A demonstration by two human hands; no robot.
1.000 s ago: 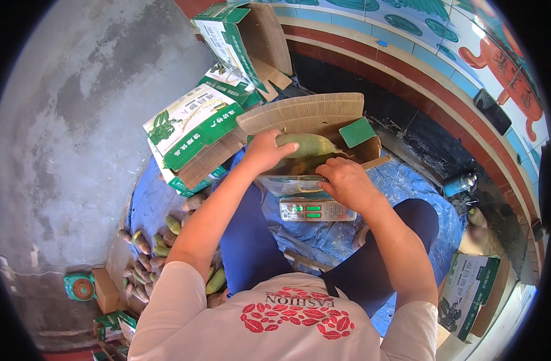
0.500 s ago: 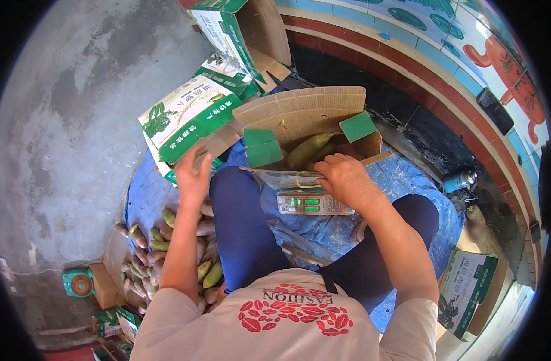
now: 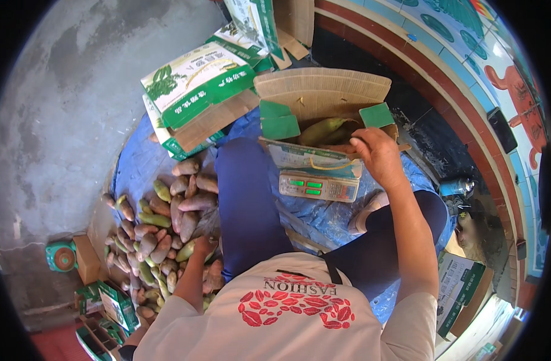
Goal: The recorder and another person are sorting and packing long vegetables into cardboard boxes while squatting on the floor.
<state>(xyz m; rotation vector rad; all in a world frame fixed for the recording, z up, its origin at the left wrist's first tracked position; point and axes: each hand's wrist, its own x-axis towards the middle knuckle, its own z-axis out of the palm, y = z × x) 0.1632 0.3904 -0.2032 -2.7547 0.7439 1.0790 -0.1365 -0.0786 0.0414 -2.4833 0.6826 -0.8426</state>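
Head view: hands [image 3: 204, 245] [image 3: 376, 154] apart, right forward

A radish [image 3: 319, 131] lies in the box [image 3: 320, 90], behind the scale's display [image 3: 305, 187]. Left stands a carton [image 3: 194, 78] (with the vegetable heap [image 3: 159, 222] nearer).

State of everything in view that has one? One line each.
Front carton: flaps open, radishes inside
Digital scale: on, display lit green
Radish pile: loose, heaped
Blue tarp: spread, wrinkled
Left carton: brown-lined flap open
Left hand: at the pile, grip unclear
Right hand: at front carton's near rim, grip unclear
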